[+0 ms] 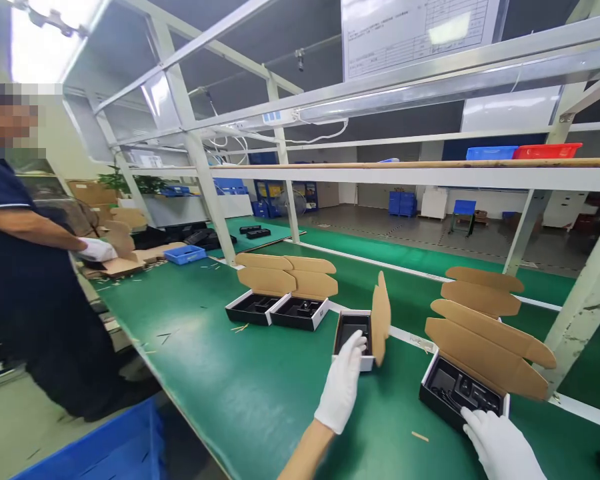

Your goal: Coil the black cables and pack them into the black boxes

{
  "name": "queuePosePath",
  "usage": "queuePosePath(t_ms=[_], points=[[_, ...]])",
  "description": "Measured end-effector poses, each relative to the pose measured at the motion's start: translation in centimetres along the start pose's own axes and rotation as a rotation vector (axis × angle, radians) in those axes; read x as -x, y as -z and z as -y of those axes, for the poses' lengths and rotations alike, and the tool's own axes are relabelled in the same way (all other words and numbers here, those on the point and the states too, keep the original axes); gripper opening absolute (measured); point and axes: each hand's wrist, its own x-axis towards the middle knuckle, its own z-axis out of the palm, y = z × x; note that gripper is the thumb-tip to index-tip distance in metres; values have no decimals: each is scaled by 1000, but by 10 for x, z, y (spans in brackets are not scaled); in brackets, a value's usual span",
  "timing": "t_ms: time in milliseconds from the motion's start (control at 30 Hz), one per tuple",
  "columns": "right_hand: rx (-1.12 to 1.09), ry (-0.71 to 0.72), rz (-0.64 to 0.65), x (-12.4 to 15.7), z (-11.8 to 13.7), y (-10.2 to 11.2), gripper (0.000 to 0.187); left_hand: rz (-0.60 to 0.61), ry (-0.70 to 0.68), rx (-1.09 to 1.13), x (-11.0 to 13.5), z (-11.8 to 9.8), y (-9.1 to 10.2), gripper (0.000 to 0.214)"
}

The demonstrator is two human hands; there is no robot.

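Note:
My left hand [341,387], in a white glove, reaches over the near wall of a small open cardboard box [367,364]. Its fingers are extended and close together, with the tips over the black insert inside. Whether they touch the insert I cannot tell. This box's brown lid [380,320] stands up on the right. My right hand [503,443], also gloved, lies with its fingers apart at the near edge of another open box [437,397]. That box has a black insert with a coiled black cable [445,395] and dark parts in its compartments.
Two more open boxes [300,320] with raised lids stand left on the green table [220,387]. A blue tray [185,255] lies farther left, near a co-worker [25,267] handling cardboard. A white post [587,300] rises at right. A blue crate [105,447] is below the table edge.

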Motion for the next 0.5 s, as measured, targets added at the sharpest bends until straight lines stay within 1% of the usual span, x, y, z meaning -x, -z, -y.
queuePosePath(t_ms=[33,100,133,200,233,333,400,433,500], points=[[-3,-14,19,4,-4,1,39,65,-45,-36,6,-4,-10,48],[-13,-25,74,8,-11,4,33,178,-138,-118,10,-5,-23,50],[-20,-28,111,7,-14,6,30,230,-184,-152,10,-5,-28,44],[-38,-41,195,1,-15,14,22,322,-267,-202,8,-6,-41,26],[-49,-50,237,-5,-14,20,19,355,-301,-222,8,-10,-50,25],[-86,-73,336,-22,-11,40,12,409,-381,-269,16,-34,-81,36],[-119,-106,338,-23,-18,55,11,424,-417,-289,27,-55,-98,42],[-127,-150,316,-18,-25,64,11,433,-434,-295,33,-65,-105,44],[-94,-314,245,4,-48,85,16,446,-443,-294,41,-82,-113,43]])
